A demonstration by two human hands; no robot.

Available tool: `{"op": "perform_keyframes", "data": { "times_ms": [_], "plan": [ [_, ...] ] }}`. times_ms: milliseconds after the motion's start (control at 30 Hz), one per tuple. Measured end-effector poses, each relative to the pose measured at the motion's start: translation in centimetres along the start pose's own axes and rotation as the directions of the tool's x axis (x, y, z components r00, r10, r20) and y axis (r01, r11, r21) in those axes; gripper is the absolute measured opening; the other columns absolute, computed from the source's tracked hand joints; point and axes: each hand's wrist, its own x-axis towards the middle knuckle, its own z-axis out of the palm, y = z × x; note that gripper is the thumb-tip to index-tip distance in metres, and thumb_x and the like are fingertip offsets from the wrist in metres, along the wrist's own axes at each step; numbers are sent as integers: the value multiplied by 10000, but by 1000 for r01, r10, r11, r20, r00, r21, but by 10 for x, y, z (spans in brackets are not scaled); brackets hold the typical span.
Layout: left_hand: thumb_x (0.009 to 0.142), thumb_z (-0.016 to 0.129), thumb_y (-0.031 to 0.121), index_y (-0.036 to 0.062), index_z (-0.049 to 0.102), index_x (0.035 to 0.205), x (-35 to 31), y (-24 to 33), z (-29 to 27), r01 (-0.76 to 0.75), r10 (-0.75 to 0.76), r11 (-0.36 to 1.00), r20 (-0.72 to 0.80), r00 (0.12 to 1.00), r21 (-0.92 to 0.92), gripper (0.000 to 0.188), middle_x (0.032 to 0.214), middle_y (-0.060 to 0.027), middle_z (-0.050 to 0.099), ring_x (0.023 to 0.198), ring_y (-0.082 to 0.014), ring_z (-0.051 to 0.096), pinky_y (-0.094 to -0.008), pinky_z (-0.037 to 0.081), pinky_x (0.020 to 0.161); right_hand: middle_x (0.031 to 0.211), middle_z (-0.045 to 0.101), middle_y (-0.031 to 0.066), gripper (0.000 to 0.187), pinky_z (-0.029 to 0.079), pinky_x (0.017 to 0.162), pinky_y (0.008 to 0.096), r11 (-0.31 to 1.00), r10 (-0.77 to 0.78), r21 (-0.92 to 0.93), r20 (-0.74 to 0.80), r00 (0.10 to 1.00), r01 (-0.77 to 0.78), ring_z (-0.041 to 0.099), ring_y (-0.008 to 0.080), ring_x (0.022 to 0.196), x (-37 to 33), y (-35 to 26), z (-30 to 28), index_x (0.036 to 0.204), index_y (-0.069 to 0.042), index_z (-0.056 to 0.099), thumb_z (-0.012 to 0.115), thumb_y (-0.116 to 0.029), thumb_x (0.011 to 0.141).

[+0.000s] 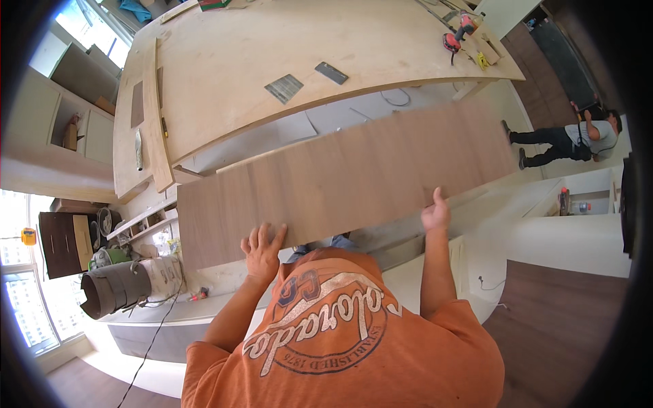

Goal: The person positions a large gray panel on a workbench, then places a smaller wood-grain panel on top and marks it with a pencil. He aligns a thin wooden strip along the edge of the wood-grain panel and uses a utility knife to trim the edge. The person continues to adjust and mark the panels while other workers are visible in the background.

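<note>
Across the front of my body I hold a long brown wood-grain panel (pixel 333 180), slanting up toward the right, its right end blurred. My left hand (pixel 262 251) grips the near edge left of the middle, fingers spread over the top face. On the right, my right hand (pixel 436 212) holds the same edge with the thumb up on the face; its other fingers are hidden under the panel. Just beyond the panel stands a large pale wooden worktable (pixel 218 75).
A grey ridged plate (pixel 283 88), a dark flat plate (pixel 331 73), a red cordless drill (pixel 465 27) and a long wood strip (pixel 158 129) lie on the worktable. Another person (pixel 585 139) stands at the right. A rolled brown sheet (pixel 112 289) and a black cord (pixel 151 347) are at the left.
</note>
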Motion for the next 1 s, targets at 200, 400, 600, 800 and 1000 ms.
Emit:
{"op": "perform_keyframes", "data": {
  "times_ms": [200,400,600,800,1000],
  "plan": [
    [776,541,12,232,552,1317,14,3,-52,23,0,997,-294,956,74,585,1462,-116,380,1345,-329,344,-519,200,1066,1146,619,35,383,454,928,376,980,-200,9,136,970,201,569,175,1085,-30,-55,85,1216,-74,558,671,-259,901],
    [824,624,299,212,442,1412,-3,-3,18,5,-5,1000,16,1000,9,621,1496,-118,349,1395,-321,294,-554,188,1105,1050,603,55,394,463,834,364,979,86,-158,-263,961,-130,575,187,942,27,44,-48,1196,-46,522,666,-268,904],
    [827,629,354,185,364,1447,-36,-27,79,70,-60,997,211,976,-43,695,1531,-106,290,1416,-324,247,-563,183,1120,1157,572,126,481,494,816,412,956,195,-114,-446,874,-271,589,258,971,9,89,-89,1265,-2,456,660,-249,905],
    [749,750,239,104,424,1389,-49,-35,50,330,-333,924,21,943,-195,731,1442,-164,398,1367,-352,313,-519,248,1085,1563,163,153,822,146,1146,506,953,222,-120,-343,913,-277,150,322,1442,21,58,-98,1501,-77,141,665,-260,895],
    [840,703,397,12,364,1401,-134,-84,100,712,-742,-105,531,408,-694,761,1475,-168,344,1365,-322,328,-483,364,1022,1423,396,137,645,279,1081,497,968,215,-26,-423,880,-249,378,299,1308,21,63,-87,1404,-66,334,679,-237,887]
  ]
}}
